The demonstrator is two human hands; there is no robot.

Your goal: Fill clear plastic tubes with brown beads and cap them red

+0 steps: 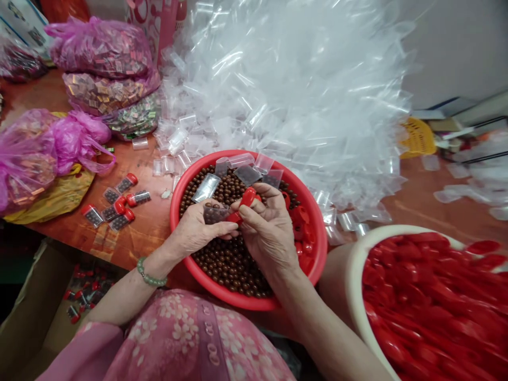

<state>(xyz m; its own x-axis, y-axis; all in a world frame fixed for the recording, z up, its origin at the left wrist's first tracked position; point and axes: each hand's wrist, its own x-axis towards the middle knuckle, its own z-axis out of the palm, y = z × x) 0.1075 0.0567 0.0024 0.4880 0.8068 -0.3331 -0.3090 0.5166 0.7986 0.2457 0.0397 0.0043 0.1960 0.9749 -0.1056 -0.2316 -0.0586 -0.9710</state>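
Note:
My left hand (194,228) is closed on a small clear plastic container (215,214) with brown balls in it. My right hand (270,227) pinches red plastic caps (248,197), one of them against the container's right end. Both hands are over a red basin (177,211) that holds many brown balls (232,272). More red caps (304,233) lie along the basin's right side. Several clear containers (246,173) rest on the balls at the back, and one silvery container (206,188) lies at the left.
A great heap of clear containers (286,79) covers the table behind the basin. At right stands a white bucket (353,275) full of red caps (432,301). Filled, capped containers (119,209) lie at left near pink bags (107,53). A cardboard box (35,307) below holds more.

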